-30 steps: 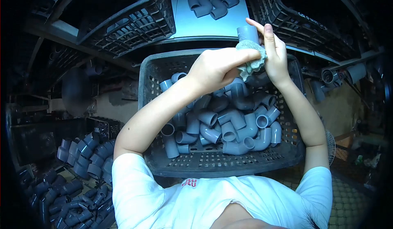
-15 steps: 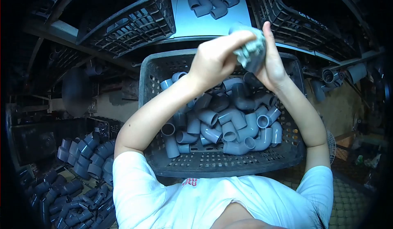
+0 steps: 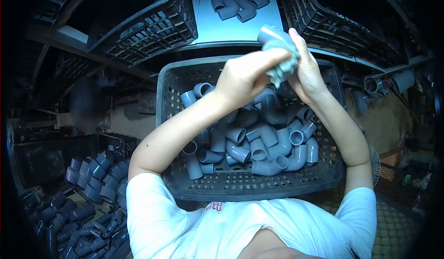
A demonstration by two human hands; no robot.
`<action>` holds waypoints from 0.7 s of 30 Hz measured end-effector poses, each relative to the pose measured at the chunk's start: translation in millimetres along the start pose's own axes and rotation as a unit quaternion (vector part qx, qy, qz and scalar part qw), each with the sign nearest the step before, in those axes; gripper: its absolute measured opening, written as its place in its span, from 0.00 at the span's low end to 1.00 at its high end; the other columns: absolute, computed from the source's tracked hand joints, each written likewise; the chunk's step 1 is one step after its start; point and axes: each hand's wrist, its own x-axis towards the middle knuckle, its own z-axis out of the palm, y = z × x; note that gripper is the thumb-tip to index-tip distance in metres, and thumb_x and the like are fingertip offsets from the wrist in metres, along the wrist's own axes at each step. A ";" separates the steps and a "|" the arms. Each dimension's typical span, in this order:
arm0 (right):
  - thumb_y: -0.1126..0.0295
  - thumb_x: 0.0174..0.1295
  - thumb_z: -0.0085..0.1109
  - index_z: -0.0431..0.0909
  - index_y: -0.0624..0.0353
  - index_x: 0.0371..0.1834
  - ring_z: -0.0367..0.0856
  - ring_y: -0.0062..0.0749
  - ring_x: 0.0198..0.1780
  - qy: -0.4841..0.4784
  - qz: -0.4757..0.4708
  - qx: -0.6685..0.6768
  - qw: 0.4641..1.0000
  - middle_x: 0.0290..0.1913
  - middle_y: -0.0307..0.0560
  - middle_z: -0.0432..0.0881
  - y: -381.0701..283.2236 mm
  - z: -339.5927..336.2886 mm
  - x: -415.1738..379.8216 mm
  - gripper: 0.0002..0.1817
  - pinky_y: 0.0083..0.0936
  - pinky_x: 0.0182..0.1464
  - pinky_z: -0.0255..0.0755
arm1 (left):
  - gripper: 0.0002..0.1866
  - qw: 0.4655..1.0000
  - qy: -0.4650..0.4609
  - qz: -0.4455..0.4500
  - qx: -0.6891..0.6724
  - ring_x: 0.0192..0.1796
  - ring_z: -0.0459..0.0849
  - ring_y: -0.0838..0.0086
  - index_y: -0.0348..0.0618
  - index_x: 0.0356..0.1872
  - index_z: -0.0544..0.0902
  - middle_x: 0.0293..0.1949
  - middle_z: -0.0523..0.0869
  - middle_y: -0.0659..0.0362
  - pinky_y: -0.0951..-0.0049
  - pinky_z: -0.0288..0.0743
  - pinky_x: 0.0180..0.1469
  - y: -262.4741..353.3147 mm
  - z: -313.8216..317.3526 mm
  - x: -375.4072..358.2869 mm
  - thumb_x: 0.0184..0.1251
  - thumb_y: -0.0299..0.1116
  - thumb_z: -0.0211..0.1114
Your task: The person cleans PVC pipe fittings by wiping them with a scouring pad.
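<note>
My left hand (image 3: 245, 76) is closed on a crumpled pale green cloth (image 3: 283, 67), pressed against a grey pipe elbow (image 3: 274, 34). The elbow's upper end sticks out above the cloth; its lower part is hidden by the cloth and fingers. My right hand (image 3: 309, 77) wraps round the elbow from the right, thumb pointing up. Both hands are over the far part of a black crate (image 3: 249, 192), which holds many loose grey pipe elbows (image 3: 263, 136).
Several elbows (image 3: 238, 4) lie on a white surface (image 3: 206, 27) at the back. Black crates (image 3: 157, 25) (image 3: 344, 30) flank it. Piles of grey fittings (image 3: 99, 178) are at the lower left. A metal rail runs behind the middle crate.
The cloth has shifted slightly down along the elbow, and more of the elbow's upper end shows. My right thumb has moved a little to the left and down.
</note>
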 end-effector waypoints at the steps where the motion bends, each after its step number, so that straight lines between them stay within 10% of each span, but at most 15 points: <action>1: 0.45 0.79 0.46 0.79 0.57 0.58 0.84 0.21 0.52 -0.001 0.001 0.000 1.000 0.50 0.39 0.84 1.1 -6.8 2.5 0.27 0.27 0.58 0.77 | 0.32 0.998 -0.053 -0.020 0.007 0.51 0.90 0.53 0.43 0.57 0.84 0.48 0.89 0.48 0.63 0.84 0.55 4.1 -2.4 -1.2 0.47 0.10 0.56; 7: 0.46 0.81 0.39 0.75 0.57 0.64 0.81 0.25 0.60 -0.018 0.018 0.017 1.000 0.59 0.43 0.82 -6.2 -2.5 8.1 0.28 0.32 0.65 0.75 | 0.32 0.999 0.018 0.033 0.008 0.47 0.90 0.54 0.47 0.57 0.85 0.45 0.90 0.51 0.65 0.85 0.49 -15.3 -13.3 12.3 0.47 0.11 0.59; 11: 0.48 0.83 0.34 0.75 0.57 0.64 0.85 0.28 0.55 -0.046 0.104 0.031 0.993 0.56 0.44 0.84 -10.7 -21.2 13.1 0.27 0.32 0.61 0.79 | 0.30 0.974 -0.110 0.124 0.156 0.25 0.77 0.66 0.66 0.56 0.85 0.25 0.78 0.64 0.66 0.77 0.32 -5.9 -9.5 7.2 0.50 0.23 0.68; 21: 0.49 0.81 0.43 0.77 0.59 0.60 0.88 0.28 0.51 0.068 0.043 -0.007 0.997 0.52 0.47 0.86 -4.1 -9.6 9.4 0.25 0.29 0.53 0.85 | 0.28 0.988 -0.044 0.065 0.133 0.28 0.85 0.63 0.58 0.57 0.86 0.28 0.82 0.59 0.66 0.80 0.30 -9.3 -4.8 8.2 0.53 0.21 0.65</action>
